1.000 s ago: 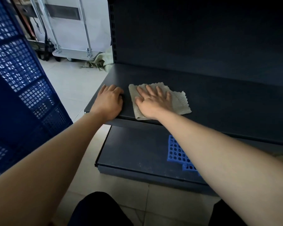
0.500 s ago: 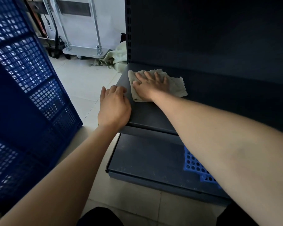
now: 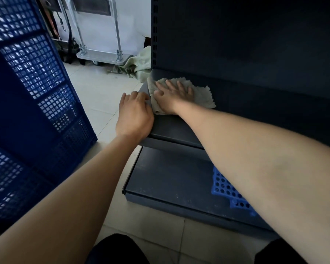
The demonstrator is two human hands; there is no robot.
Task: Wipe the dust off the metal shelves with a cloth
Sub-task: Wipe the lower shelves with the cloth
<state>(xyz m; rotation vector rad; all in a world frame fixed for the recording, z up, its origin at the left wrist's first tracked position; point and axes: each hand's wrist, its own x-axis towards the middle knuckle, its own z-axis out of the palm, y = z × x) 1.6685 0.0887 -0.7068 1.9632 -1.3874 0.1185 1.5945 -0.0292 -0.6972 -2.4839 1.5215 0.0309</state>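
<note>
- Head view: within the past second the right hand [image 3: 171, 96] has pushed the cloth [image 3: 202, 98] from the near edge of the upper shelf [image 3: 171, 130] to its far left corner. The left hand [image 3: 134, 115] has shifted out to the shelf's left edge.
- Head view, hands: the right hand lies flat on the cloth with its fingers spread, pressing rather than gripping. The left hand rests palm-down on the shelf's near left corner, fingers lightly bent, apparently grasping nothing, with its fingertips just beside the cloth.
- Head view, cloth: the pale, crumpled cloth sits against the back panel at the far left of the upper shelf, one corner reaching its left edge.
- Head view, progress: wiping looks under way on the left end of this shelf only. The stretch running right appears still to be done, as does the lower shelf [image 3: 170, 178], where a blue perforated tray [image 3: 227, 189] lies.
- Head view, surroundings: a blue crate [image 3: 27, 92] stands at left on the tiled floor.
</note>
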